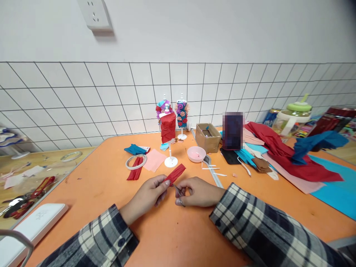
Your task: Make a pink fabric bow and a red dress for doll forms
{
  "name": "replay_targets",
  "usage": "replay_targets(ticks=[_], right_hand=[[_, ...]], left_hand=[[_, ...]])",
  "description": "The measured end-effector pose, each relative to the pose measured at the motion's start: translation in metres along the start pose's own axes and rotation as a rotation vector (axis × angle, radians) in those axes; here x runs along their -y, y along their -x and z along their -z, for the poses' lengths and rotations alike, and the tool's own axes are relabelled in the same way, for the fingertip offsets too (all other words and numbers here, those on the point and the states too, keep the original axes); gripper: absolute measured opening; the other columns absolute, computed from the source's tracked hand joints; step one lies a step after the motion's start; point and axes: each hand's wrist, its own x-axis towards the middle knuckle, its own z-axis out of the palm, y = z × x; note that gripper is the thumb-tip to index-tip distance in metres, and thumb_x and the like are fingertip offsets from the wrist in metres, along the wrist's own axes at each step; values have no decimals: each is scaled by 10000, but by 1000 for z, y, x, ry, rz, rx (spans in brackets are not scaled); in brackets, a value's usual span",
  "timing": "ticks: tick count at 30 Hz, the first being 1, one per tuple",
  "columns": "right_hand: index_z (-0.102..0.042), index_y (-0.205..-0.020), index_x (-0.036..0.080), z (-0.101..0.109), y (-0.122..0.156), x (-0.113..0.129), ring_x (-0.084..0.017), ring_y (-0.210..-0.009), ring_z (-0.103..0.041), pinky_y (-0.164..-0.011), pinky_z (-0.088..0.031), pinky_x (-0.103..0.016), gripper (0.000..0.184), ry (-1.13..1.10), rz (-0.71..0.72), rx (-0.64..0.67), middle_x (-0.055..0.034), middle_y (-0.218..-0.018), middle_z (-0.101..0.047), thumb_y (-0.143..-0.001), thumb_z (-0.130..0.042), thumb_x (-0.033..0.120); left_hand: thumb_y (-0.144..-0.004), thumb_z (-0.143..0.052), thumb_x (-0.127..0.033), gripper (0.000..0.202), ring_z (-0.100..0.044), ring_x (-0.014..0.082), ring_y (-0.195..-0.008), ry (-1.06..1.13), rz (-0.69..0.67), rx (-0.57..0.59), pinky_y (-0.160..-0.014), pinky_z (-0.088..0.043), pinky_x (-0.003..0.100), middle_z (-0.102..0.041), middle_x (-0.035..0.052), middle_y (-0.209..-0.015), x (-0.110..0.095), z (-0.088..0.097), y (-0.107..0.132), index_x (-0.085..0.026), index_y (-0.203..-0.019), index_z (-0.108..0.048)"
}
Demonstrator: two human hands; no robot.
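Note:
Between the thumb and fingers of my left hand (152, 191) is a folded strip of red crepe paper (175, 173), its free end pointing up and to the right. My right hand (196, 191) is closed around small metal scissors (181, 201); a finger loop shows below the fingers. The blades reach toward the strip's lower end, though their tips are partly hidden. Just beyond my hands, a small white dress form (171, 162) stands upright, wrapped in red crepe paper (168, 128). Another red pleated strip (135, 170) lies to the left, under a roll of tape (136, 162).
Two decorated dress forms, one with flowers (182, 113), stand behind. A pink bowl (196, 154), a cardboard box (208, 138) and a dark upright device (233, 131) sit to the right. Crepe paper sheets (267, 148) cover the right side. A white power bank (36, 228) lies left.

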Motion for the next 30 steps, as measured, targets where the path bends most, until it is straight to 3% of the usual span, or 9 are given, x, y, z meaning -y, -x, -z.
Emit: replay_targets(ticks=[6,17,24,30], right_hand=[[-659,-842,172,-4,-2,-5,-116,-698,-535,-620,-388,-211,252,-112,8,12,17,-752,-617,-784,-665,418],[-654,-780,132,-7,-6,-8,-95,-612,-446,-573,-350,-209,252,-325,-43,5,26,-668,-553,-732,-694,377],[-535,-654,155,-13,-6,-7,-81,-586,-354,-551,-285,-215,312,-372,-18,1,59,-605,-425,-725,-704,407],[-604,-727,145,-13,-5,-5,-85,-592,-358,-556,-271,-226,260,-417,-28,-10,49,-635,-465,-716,-697,387]], left_hand=[[-785,-595,-611,446,-313,81,-439,29,-37,35,-423,-229,216,-395,-75,-508,-2,0,0,-173,-717,-544],[-799,-607,-570,426,-297,80,-449,105,-14,-32,-423,-246,197,-400,-71,-511,-3,-1,1,-183,-655,-502],[-785,-634,-547,395,-319,78,-428,178,13,50,-393,-281,190,-403,-67,-490,-2,-3,3,-156,-732,-620],[-779,-649,-541,400,-362,80,-427,139,5,56,-399,-326,188,-433,-56,-499,2,2,1,-141,-773,-662]])
